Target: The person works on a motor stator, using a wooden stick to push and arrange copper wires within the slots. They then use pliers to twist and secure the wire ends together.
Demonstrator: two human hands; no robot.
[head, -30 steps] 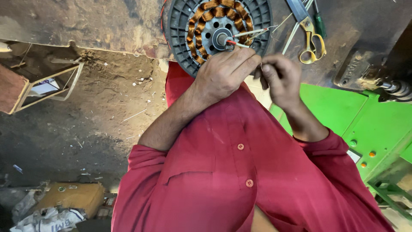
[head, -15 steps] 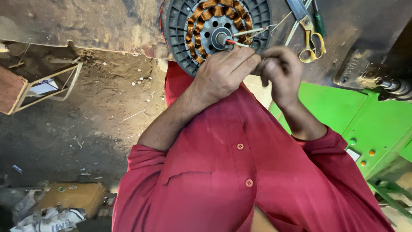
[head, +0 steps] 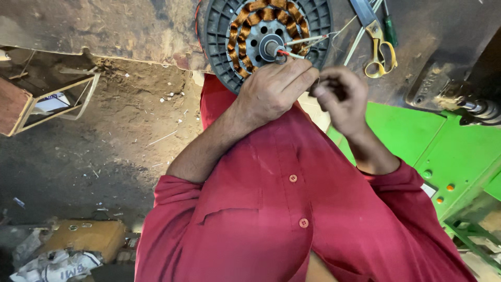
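A round dark motor stator (head: 229, 31) with copper windings lies on the worn bench at the top. My left hand (head: 274, 89) rests against its lower rim, with the fingertips pinching a red-tipped lead (head: 284, 53) beside the central hub. My right hand (head: 339, 94) is just right of it, its fingers closed on a thin pale wire (head: 313, 39) that runs from the hub. Both forearms come out of red shirt sleeves.
Yellow-handled scissors (head: 378, 52) and a green screwdriver (head: 390, 28) lie right of the stator. A green machine body (head: 449, 151) stands at the right. A wooden frame (head: 47, 99) sits on the dirt floor at left. A cardboard box (head: 88, 237) and crumpled paper lie at lower left.
Both hands stay at the stator's lower rim. The right hand's fingers have shifted slightly on the wire; nothing was let go.
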